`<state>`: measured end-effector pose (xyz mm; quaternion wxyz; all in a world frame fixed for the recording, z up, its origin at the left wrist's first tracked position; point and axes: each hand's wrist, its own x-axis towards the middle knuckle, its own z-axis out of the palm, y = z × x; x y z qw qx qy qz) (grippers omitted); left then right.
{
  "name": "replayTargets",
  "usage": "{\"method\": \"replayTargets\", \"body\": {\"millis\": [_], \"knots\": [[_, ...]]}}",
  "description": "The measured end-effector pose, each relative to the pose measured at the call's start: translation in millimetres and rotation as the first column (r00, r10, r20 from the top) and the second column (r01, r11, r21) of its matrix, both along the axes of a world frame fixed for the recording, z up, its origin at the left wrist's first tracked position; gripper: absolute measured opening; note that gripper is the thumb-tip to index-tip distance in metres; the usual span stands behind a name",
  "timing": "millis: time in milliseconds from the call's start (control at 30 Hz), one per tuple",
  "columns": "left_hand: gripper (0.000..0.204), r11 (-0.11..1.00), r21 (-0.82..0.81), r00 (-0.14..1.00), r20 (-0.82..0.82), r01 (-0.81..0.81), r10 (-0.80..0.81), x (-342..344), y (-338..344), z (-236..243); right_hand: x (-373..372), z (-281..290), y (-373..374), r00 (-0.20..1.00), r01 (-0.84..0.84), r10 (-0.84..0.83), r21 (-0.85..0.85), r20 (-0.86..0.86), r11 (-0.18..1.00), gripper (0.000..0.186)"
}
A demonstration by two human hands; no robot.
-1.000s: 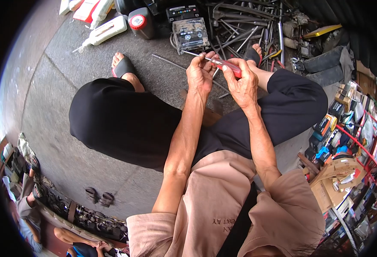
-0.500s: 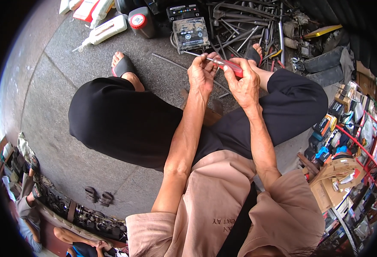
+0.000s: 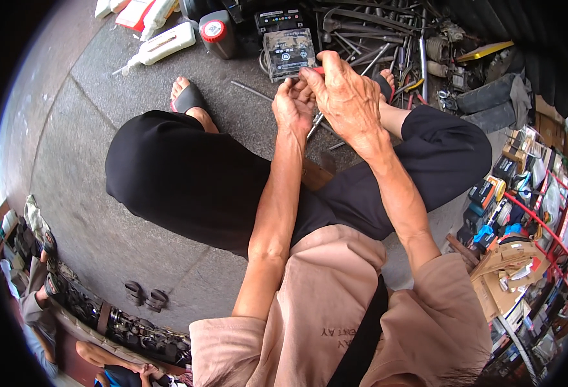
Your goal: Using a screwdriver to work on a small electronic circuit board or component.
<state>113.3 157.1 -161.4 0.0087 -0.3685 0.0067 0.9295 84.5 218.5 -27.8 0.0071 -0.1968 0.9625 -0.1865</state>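
Note:
Near the battery [image 3: 287, 51], my right hand [image 3: 345, 97] is closed on a red-handled screwdriver [image 3: 313, 71], most of which is hidden behind my fingers and thumb. My left hand [image 3: 292, 106] is palm up just to the left, its fingertips curled close to my right thumb; whatever they grip is too small and covered to make out. Both hands are above the stained concrete floor [image 3: 135, 90], between my bent legs, with loose metal rods [image 3: 248, 89] on the ground beyond them.
A pile of tools [image 3: 374, 32] lies at the top, beside a dark jug [image 3: 216, 39] and white bottles [image 3: 164, 45]. Cluttered boxes and cardboard [image 3: 503, 277] fill the right side. Two people [image 3: 110, 364] sit at lower left near metal parts [image 3: 126, 326]; sandals [image 3: 145, 297] lie nearby.
My right hand has risen and turned back-up, now hiding most of the screwdriver that lay visible across both hands. My left hand has shifted slightly left.

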Motion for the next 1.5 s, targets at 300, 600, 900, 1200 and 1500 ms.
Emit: {"method": "replayTargets", "body": {"millis": [300,600,900,1200,1500], "knots": [[0.048,0.624,-0.725,0.944,0.325,0.291,-0.062,11.9,-0.2,-52.1,-12.0,-2.3,-3.0,0.945,-0.325,0.320,-0.113,-0.063,0.939,0.028],[0.044,0.392,-0.865,0.946,0.322,0.313,-0.045,12.7,0.3,-59.0,-25.6,7.1,18.4,0.887,-0.460,0.463,0.106,-0.001,0.882,0.021],[0.041,0.866,-0.468,0.966,0.253,0.177,-0.060,8.2,-9.0,-41.0,-37.2,14.2,9.3,0.833,-0.553,0.553,-0.014,0.024,0.833,0.027],[0.044,0.882,-0.451,0.977,0.208,0.135,-0.043,7.5,-8.6,-47.1,-29.9,8.5,-4.3,0.807,-0.589,0.586,-0.037,-0.070,0.807,0.022],[0.044,0.861,-0.479,0.975,0.207,0.173,-0.080,8.9,-12.0,-47.0,-30.4,11.5,-2.7,0.886,-0.464,0.462,0.028,0.042,0.886,0.022]]}}
